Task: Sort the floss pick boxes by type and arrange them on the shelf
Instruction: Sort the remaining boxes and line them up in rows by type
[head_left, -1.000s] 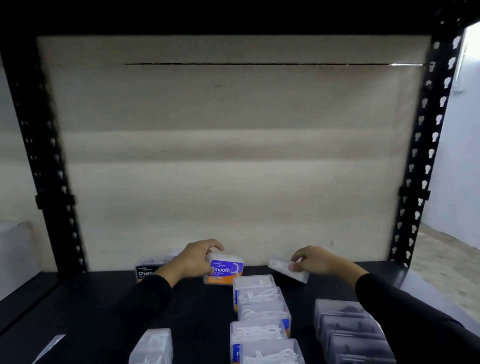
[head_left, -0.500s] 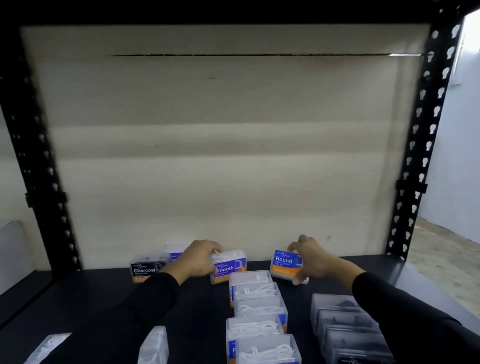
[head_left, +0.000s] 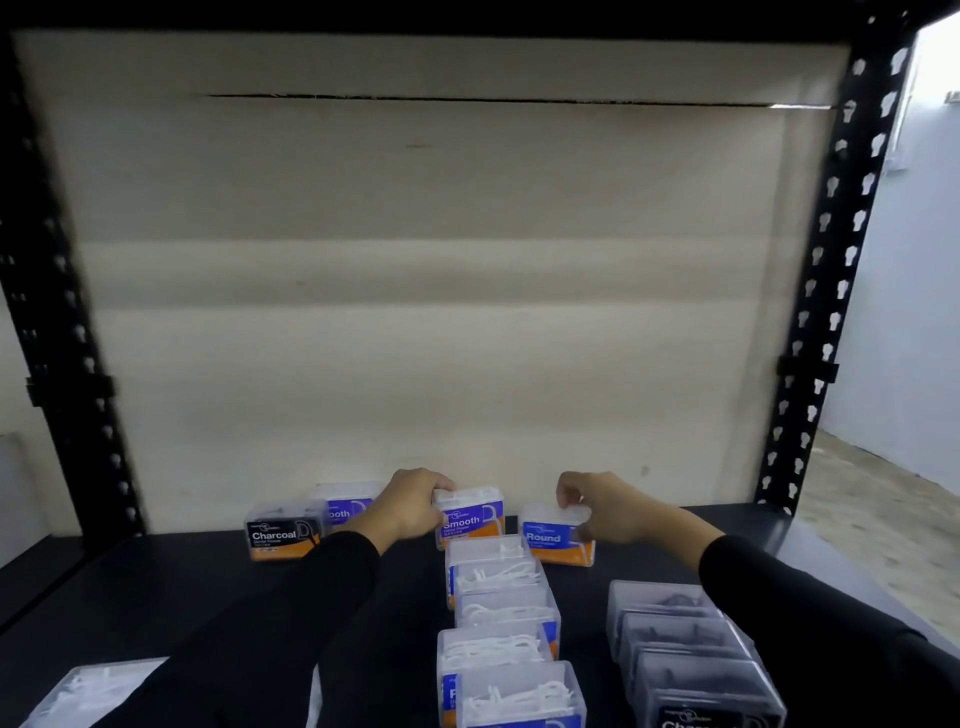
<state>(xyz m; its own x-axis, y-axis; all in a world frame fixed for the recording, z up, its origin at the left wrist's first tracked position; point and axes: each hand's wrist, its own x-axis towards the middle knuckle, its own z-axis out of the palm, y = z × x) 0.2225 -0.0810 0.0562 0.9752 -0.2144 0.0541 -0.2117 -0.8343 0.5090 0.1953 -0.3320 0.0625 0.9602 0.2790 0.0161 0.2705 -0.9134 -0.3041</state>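
At the back of the black shelf (head_left: 208, 597) stands the Smooth box (head_left: 470, 519), its purple-and-orange label facing forward. The left hand (head_left: 410, 506) grips its top with curled fingers. Just right of the Smooth box, the Round box (head_left: 550, 538) stands upright, and the right hand (head_left: 608, 506) holds it by the lid, fingers curled over the top edge. Left of the Smooth box, a second box (head_left: 343, 506) shows only "ooth" past the wrist, with a black Charcoal box (head_left: 283, 535) beyond it. The small print on all the labels is too blurred to read.

Touching the front of the Smooth box, a column of white-pick boxes (head_left: 498, 587) runs toward the camera, and the nearest one shows only "F". Off to the front right of the Smooth box, the last label in a row of dark-pick boxes (head_left: 675, 634) is cut off by the frame edge.
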